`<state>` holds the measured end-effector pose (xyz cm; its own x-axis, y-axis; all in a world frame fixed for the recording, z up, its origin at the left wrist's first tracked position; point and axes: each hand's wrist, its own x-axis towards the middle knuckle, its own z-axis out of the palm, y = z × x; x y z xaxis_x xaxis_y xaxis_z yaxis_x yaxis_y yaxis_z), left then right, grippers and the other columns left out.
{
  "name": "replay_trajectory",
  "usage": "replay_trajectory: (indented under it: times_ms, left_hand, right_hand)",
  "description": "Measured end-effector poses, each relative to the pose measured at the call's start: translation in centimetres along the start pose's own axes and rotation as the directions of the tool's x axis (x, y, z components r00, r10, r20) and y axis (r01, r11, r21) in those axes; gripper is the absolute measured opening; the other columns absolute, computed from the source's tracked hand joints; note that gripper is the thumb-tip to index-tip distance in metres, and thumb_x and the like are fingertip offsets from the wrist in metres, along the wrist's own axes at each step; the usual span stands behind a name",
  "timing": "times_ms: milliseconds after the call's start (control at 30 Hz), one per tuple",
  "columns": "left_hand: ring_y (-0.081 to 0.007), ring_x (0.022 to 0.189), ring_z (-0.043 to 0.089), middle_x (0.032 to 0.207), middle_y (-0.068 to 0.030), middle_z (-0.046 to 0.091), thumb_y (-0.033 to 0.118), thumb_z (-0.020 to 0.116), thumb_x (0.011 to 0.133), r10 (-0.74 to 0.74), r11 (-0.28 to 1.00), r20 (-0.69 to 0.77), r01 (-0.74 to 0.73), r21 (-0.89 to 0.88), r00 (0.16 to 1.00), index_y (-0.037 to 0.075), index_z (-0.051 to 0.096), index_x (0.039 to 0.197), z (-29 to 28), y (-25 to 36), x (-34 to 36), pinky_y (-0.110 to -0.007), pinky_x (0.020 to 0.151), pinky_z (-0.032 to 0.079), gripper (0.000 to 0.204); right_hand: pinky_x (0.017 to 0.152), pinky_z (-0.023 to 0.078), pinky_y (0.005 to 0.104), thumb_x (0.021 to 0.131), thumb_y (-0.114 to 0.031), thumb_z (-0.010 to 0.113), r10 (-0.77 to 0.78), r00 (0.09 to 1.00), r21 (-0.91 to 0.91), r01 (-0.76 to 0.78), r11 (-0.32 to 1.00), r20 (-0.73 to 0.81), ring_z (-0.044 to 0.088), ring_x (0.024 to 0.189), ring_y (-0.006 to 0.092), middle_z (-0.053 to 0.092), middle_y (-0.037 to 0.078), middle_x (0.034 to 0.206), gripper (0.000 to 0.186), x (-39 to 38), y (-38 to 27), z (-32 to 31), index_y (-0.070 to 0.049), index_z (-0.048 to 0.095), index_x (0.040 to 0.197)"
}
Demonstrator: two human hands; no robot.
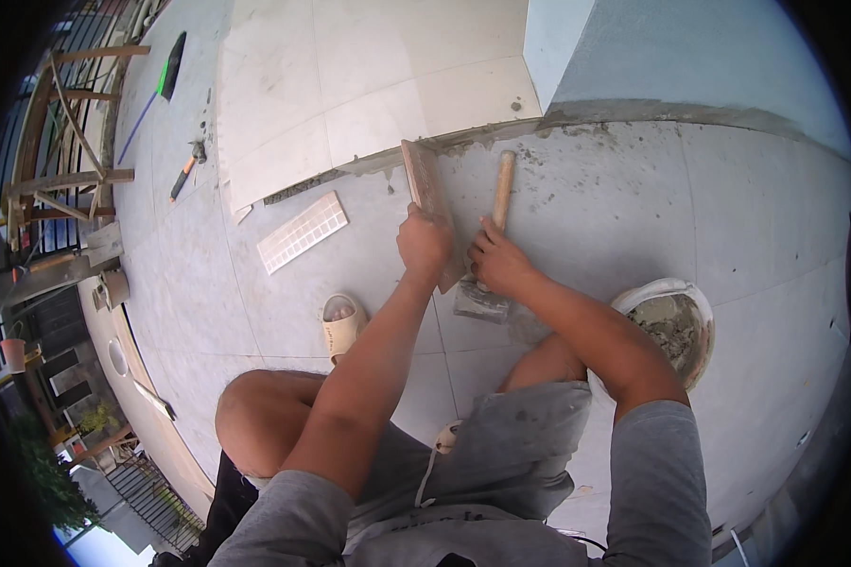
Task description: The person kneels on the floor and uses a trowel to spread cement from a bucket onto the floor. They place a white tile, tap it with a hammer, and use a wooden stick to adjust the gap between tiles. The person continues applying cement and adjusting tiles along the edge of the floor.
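My left hand [425, 238] grips a narrow brownish tile strip [429, 184], its far end by the base of the pale tiled step. Just to its right, my right hand [501, 259] closes around the neck of a tool with a round wooden handle [505, 184]. The handle points away from me. Its grey, mortar-smeared head [481, 301] shows below my fingers; whether it is a trowel or a mallet I cannot tell. Left of my hands, a pale tile piece with a grid pattern [303, 232] lies on the floor.
A white bucket of wet mortar [676, 331] stands right of my knee. The pale step [369, 94] and a light-blue wall [690, 66] bound the far side. A hammer [187, 172], a green broom [170, 71] and a wooden trestle [71, 175] are at left.
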<state>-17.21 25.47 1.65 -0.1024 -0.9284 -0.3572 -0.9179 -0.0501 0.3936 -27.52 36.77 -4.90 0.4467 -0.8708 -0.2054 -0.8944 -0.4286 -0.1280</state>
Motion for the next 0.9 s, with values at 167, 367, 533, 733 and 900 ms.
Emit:
replay_trajectory:
  times_ms: [167, 367, 533, 733, 900]
  left_hand:
    - [-0.0474, 0.088, 0.065, 0.091, -0.0311, 0.066, 0.019, 0.058, 0.083, -0.024, 0.999, 0.019, 0.025, -0.042, 1.0, -0.005, 0.055, 0.102, 0.4, -0.1, 0.3, -0.051, 0.081, 0.052, 0.031]
    - [-0.0478, 0.083, 0.066, 0.087, -0.032, 0.066, 0.017, 0.056, 0.085, 0.045, 0.998, 0.03, -0.043, -0.035, 0.999, -0.006, 0.053, 0.1, 0.5, -0.4, 0.3, -0.052, 0.078, 0.053, 0.027]
    - [-0.0462, 0.08, 0.066, 0.085, -0.0298, 0.066, 0.01, 0.054, 0.082, 0.033, 0.999, 0.031, -0.033, 0.001, 0.999, -0.004, 0.051, 0.097, 0.4, 0.4, 0.0, -0.05, 0.074, 0.054, 0.021]
    - [-0.0465, 0.081, 0.066, 0.084, -0.0293, 0.067, 0.01, 0.054, 0.083, 0.044, 0.999, 0.023, -0.044, -0.001, 0.999, -0.004, 0.051, 0.095, 0.3, 0.1, 0.1, -0.051, 0.075, 0.053, 0.019]
    - [-0.0472, 0.083, 0.066, 0.087, -0.0305, 0.066, 0.017, 0.055, 0.085, 0.022, 0.999, 0.044, -0.021, -0.033, 0.999, -0.005, 0.053, 0.1, 0.2, 0.1, 0.2, -0.051, 0.078, 0.053, 0.027]
  right_hand:
    - [0.085, 0.049, 0.0414, 0.083, -0.02, 0.061, -0.006, 0.9, 0.211, -0.096, 0.973, 0.436, 0.068, 0.095, 0.0226, 0.072, 0.003, 0.096, 0.018, -1.8, -2.0, -2.5, -0.015, 0.076, 0.092]
    - [0.074, 0.054, 0.043, 0.083, -0.015, 0.058, 0.096, 0.877, 0.49, -0.351, 0.798, 0.472, 0.071, 0.086, 0.0279, 0.073, 0.012, 0.093, 0.016, -4.3, -5.8, -6.2, -0.009, 0.072, 0.086]
    - [0.074, 0.055, 0.0434, 0.084, -0.014, 0.057, 0.283, 0.854, 0.442, -0.477, 0.759, 0.437, 0.071, 0.088, 0.0288, 0.072, 0.012, 0.091, 0.017, -5.0, -6.9, -5.6, -0.007, 0.072, 0.087]
    - [0.071, 0.056, 0.04, 0.08, -0.011, 0.06, 0.057, 0.85, 0.347, -0.274, 0.897, 0.523, 0.071, 0.085, 0.0273, 0.072, 0.011, 0.089, 0.018, -4.2, -5.1, -8.3, -0.008, 0.075, 0.089]
    - [0.071, 0.055, 0.0391, 0.079, -0.011, 0.061, 0.216, 0.859, 0.341, -0.398, 0.852, 0.464, 0.071, 0.083, 0.0275, 0.073, 0.01, 0.088, 0.016, -4.7, -4.9, -6.0, -0.009, 0.075, 0.086]
